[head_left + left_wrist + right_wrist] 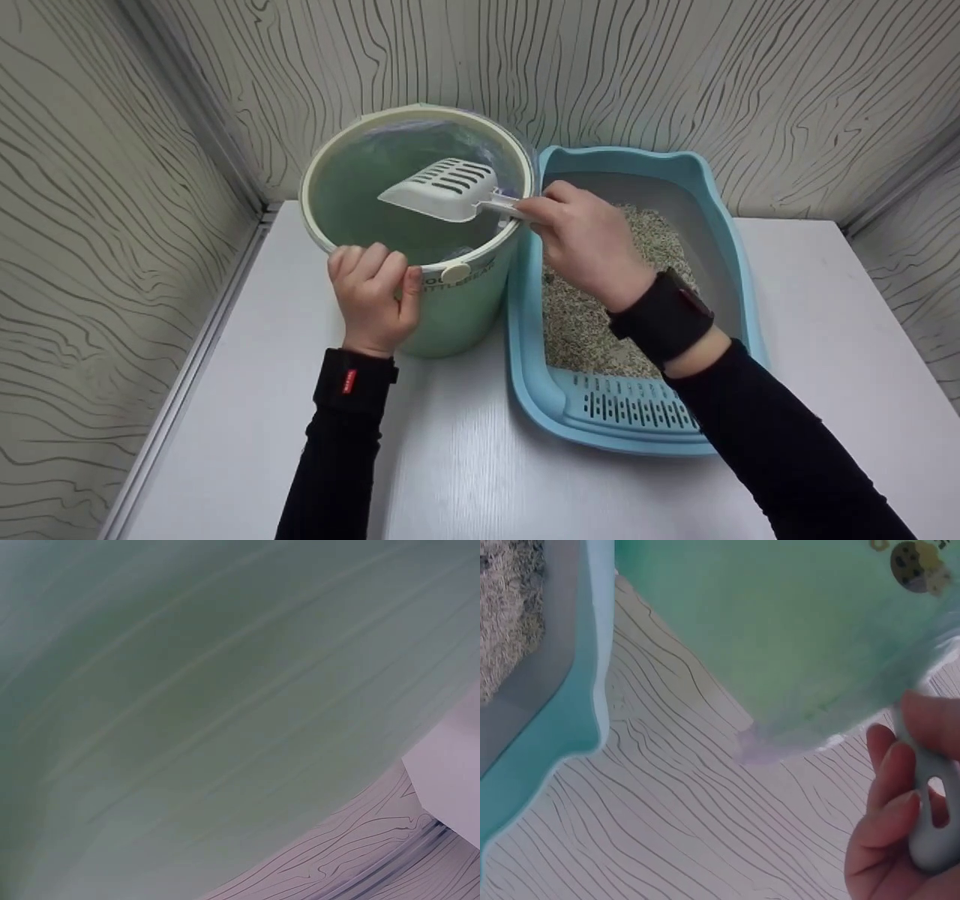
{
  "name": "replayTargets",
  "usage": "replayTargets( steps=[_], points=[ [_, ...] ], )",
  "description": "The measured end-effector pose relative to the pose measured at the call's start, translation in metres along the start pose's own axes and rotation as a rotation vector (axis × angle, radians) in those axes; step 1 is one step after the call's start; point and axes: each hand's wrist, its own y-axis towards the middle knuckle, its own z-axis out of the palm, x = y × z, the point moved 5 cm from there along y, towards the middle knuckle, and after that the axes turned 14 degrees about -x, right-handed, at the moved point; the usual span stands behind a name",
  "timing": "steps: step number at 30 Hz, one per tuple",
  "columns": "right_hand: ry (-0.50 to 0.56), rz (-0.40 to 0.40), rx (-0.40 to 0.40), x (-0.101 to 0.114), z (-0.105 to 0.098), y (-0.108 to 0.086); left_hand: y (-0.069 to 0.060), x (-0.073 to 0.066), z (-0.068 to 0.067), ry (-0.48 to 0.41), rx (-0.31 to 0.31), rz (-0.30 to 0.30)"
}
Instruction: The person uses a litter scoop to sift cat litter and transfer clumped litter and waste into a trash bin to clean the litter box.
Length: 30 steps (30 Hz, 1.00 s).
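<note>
My right hand pinches the scoop by its handle, thumb and fingers bent around it, and the scoop's white slotted head sits over the mouth of the bucket, slots facing up and pointed lip aimed left. My left hand grips the near side of the bucket's cream rim, fingers curled over it and thumb lying outside, near a round tab. The bucket is green and lined with a thin clear bag; it is dim inside, so I can't fairly tell what, if anything, lies at the bottom. Just right of it stands the blue tray, holding grainy tan litter heaped toward its left and middle, with the grey floor bare along the right side; its slotted front step faces me. Both stand on the white table, against a wall with dark wavy lines. From above I see lettering under the rim; the right wrist view gives instead a round brown picture on the bucket, the bag's loose edge hanging outside, and the hole in the scoop's handle, which my fingers hide from above. The left wrist view is filled mostly by the bucket's side, with faint slanting streaks, and my left fingers lie outside it.
</note>
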Motion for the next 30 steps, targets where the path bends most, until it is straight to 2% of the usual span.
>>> replayTargets(
  steps=[4,10,13,15,18,22,26,30],
  points=[
    [0.165,0.153,-0.073,-0.013,-0.007,-0.004,0.0,-0.001,-0.001,0.001,-0.006,0.012],
    [0.363,0.372,-0.238,-0.038,-0.036,-0.009,0.001,0.0,-0.004,0.004,-0.013,0.01],
    [0.404,0.503,-0.269,-0.058,-0.051,-0.019,0.002,0.0,-0.005,0.003,-0.017,0.012],
    [0.394,0.582,-0.249,-0.074,-0.058,-0.03,0.003,0.0,-0.006,0.005,-0.016,0.013],
    [0.31,0.682,-0.134,-0.101,-0.06,-0.054,0.003,0.001,-0.007,0.004,-0.017,0.01],
    [0.165,0.735,0.129,-0.133,-0.053,-0.091,0.004,0.001,-0.008,0.002,-0.019,0.005],
    [0.108,0.73,0.371,-0.152,-0.048,-0.124,0.003,0.0,-0.007,0.006,-0.003,0.002],
    [0.08,0.703,0.534,-0.161,-0.05,-0.141,0.003,0.0,-0.007,0.009,0.006,-0.002]
  ],
)
